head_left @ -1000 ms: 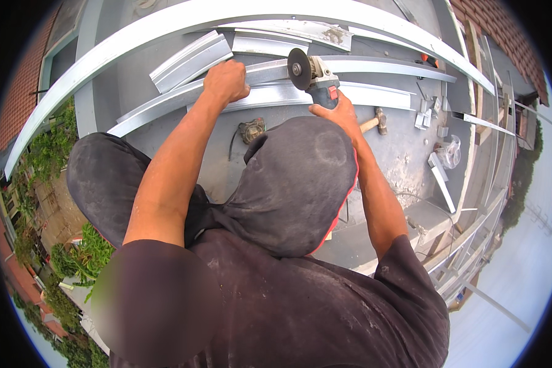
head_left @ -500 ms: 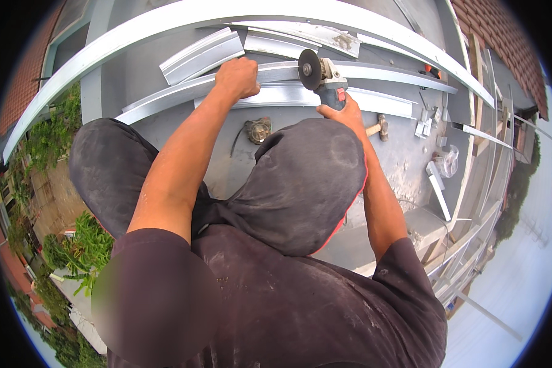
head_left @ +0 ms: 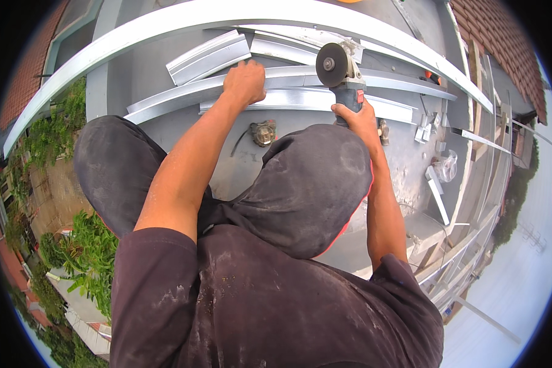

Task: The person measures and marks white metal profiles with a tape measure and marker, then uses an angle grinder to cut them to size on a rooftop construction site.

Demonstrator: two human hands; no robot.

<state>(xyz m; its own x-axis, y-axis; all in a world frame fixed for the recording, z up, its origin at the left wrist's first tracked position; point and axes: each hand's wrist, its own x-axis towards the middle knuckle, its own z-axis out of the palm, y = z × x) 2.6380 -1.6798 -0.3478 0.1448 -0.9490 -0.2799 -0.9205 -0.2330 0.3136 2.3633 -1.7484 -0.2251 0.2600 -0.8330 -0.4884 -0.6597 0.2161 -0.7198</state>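
My right hand (head_left: pixel 357 116) is closed round the body of an angle grinder (head_left: pixel 348 92), whose dark cutting disc faces left and up above the metal strips. Fingers curled, my left hand (head_left: pixel 245 83) grips a long silver metal channel (head_left: pixel 184 97) that runs across in front of my knees. Under the grinder the channel is partly hidden. Just nearer to me lies a second silver channel (head_left: pixel 288 99). Shorter channel pieces (head_left: pixel 208 58) rest beyond my left hand.
A tape measure (head_left: pixel 263 133) lies on the grey floor between my knees. A hammer (head_left: pixel 383 132) is partly hidden behind my right wrist. Small metal offcuts (head_left: pixel 424 130) and a clear plastic bag (head_left: pixel 446 165) lie at the right. One long white beam (head_left: pixel 276 13) arches across the far side.
The grinder and my right hand have shifted a little to the right, with the disc raised slightly. My left hand still grips the channel.
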